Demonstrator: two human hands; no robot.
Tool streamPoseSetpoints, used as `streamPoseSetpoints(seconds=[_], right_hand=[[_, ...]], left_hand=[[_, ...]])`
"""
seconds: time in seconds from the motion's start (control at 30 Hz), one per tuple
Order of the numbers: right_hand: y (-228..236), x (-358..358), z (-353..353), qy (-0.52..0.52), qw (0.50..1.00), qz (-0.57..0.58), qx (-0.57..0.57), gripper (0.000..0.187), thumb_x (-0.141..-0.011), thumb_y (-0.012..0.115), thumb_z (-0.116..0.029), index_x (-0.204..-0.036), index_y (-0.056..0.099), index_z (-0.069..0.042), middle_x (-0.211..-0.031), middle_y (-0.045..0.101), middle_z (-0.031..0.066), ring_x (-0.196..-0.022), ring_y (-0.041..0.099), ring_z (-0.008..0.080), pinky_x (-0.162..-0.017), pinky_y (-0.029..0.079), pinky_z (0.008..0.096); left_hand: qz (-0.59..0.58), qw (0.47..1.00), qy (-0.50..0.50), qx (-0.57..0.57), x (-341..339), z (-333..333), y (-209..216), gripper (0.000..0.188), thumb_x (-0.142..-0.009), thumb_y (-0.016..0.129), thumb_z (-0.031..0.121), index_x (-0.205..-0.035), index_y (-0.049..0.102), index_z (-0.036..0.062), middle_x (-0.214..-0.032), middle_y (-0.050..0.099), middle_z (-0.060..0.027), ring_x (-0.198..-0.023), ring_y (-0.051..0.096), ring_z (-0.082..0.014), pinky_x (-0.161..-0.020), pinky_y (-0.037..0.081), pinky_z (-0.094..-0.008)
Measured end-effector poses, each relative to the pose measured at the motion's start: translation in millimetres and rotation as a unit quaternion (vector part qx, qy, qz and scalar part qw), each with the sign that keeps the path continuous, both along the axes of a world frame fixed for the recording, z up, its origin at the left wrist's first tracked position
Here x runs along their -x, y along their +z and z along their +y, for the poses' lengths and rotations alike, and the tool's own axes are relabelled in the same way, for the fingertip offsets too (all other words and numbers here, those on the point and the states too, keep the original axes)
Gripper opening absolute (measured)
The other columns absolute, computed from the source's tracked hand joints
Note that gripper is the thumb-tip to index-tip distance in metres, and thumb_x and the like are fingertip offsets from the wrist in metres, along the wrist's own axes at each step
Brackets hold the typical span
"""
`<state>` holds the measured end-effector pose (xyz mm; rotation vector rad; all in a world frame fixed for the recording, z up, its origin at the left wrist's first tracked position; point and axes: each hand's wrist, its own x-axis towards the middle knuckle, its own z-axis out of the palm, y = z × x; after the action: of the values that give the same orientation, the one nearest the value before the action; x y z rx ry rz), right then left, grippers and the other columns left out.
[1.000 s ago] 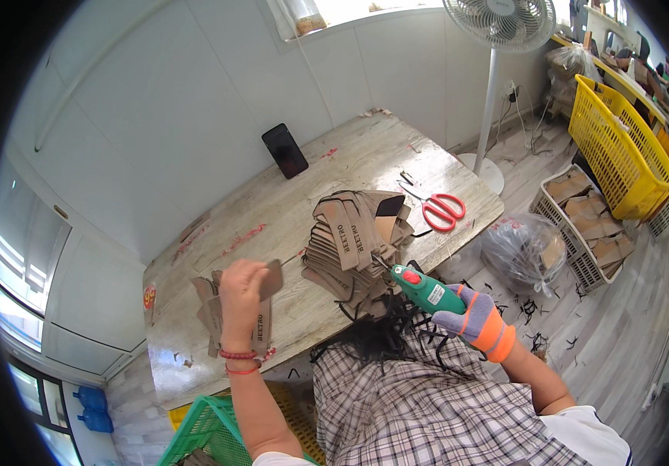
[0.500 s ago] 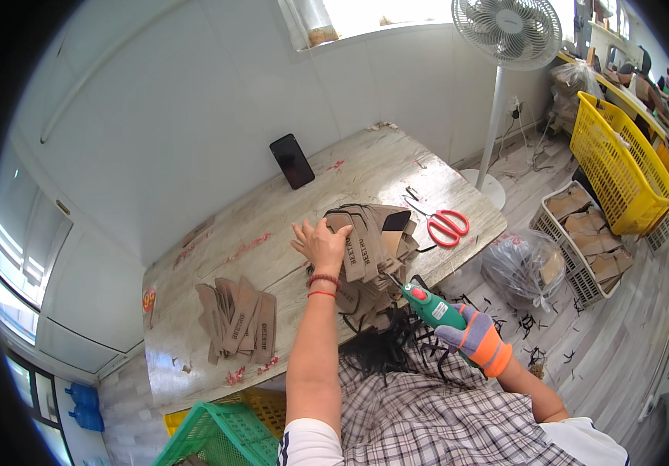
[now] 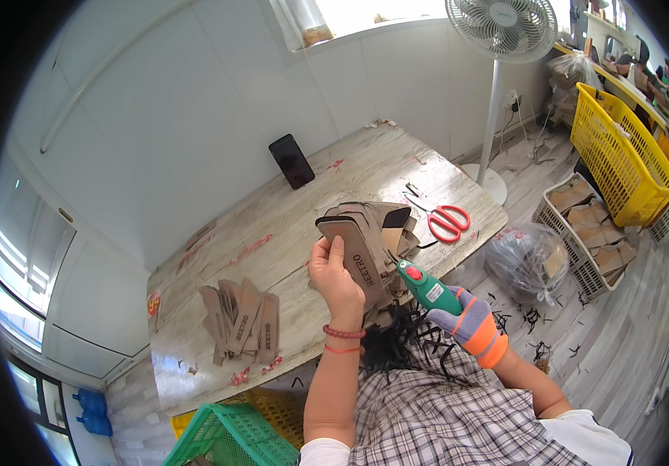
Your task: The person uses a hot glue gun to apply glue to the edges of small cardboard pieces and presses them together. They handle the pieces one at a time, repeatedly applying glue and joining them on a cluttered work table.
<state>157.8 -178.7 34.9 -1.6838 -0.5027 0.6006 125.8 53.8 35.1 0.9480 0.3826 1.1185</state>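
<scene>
From the head view, the left hand (image 3: 336, 273) grips a brown cardboard strip (image 3: 357, 256) with dark print, thumb pressed along its face, fingers wrapped behind, at the near edge of the wooden table (image 3: 295, 225). More strips are heaped just right of it (image 3: 389, 225); another printed pile (image 3: 243, 320) lies to the left. The gloved right hand (image 3: 470, 322) is closed around a green tool (image 3: 426, 286), tip beside the held strip. Red scissors (image 3: 449, 221) and a dark phone (image 3: 291, 161) lie farther off. A yellow basket (image 3: 622, 155) stands far right, its contents hidden; a grey crate (image 3: 590, 233) holds brown pieces. A green basket (image 3: 229, 439) is cut off at the near edge.
</scene>
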Motion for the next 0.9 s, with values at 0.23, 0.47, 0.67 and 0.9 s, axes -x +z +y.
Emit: streamPoseSetpoints(seconds=[0.23, 0.47, 0.67, 0.9], right_hand=[[2.5, 6.1, 0.1, 0.008, 1.0, -0.012, 0.012, 0.054, -0.077, 0.079, -0.031, -0.117, 0.058, 0.0, -0.089, 0.067, 0.0055, -0.074, 0.061, 0.0076, -0.067, 0.051, 0.0247], [5.8, 6.8, -0.6, 0.003, 0.999, 0.014, -0.036, 0.049, -0.079, 0.077, -0.025, -0.116, 0.057, 0.001, -0.087, 0.066, 0.0026, -0.074, 0.059, 0.0062, -0.064, 0.05, 0.0229], [18.6, 6.6, -3.3, 0.015, 0.998, 0.049, -0.022, 0.047, -0.081, 0.076, -0.022, -0.117, 0.056, 0.001, -0.089, 0.065, 0.0019, -0.075, 0.057, 0.0038, -0.063, 0.048, 0.0205], [22.2, 3.6, -4.4, 0.021, 0.998, 0.052, -0.034, 0.049, -0.081, 0.076, -0.023, -0.117, 0.055, 0.0, -0.088, 0.064, 0.0006, -0.072, 0.056, 0.0033, -0.061, 0.047, 0.0205]], left_hand=[[-0.036, 0.993, -0.044, 0.103, 17.5, -35.0, 4.5, 0.004, -0.09, 0.063, 0.004, -0.093, 0.061, 0.0036, -0.091, 0.065, -0.0028, -0.08, 0.059, -0.0107, -0.073, 0.048, -0.0242], [-0.04, 0.985, -0.059, 0.156, 14.7, -52.1, -4.0, 0.005, -0.089, 0.064, 0.006, -0.092, 0.061, 0.0047, -0.088, 0.066, -0.0023, -0.075, 0.059, -0.0097, -0.068, 0.049, -0.0232], [-0.015, 0.988, -0.069, 0.141, 17.5, -57.1, -9.8, 0.005, -0.089, 0.065, 0.006, -0.09, 0.061, 0.0048, -0.085, 0.066, -0.0019, -0.072, 0.059, -0.0092, -0.066, 0.048, -0.0213], [0.023, 0.992, -0.092, 0.085, 25.8, -60.3, -14.7, 0.003, -0.088, 0.065, 0.007, -0.088, 0.063, 0.0052, -0.083, 0.067, -0.0009, -0.071, 0.059, -0.0071, -0.063, 0.047, -0.0205]])
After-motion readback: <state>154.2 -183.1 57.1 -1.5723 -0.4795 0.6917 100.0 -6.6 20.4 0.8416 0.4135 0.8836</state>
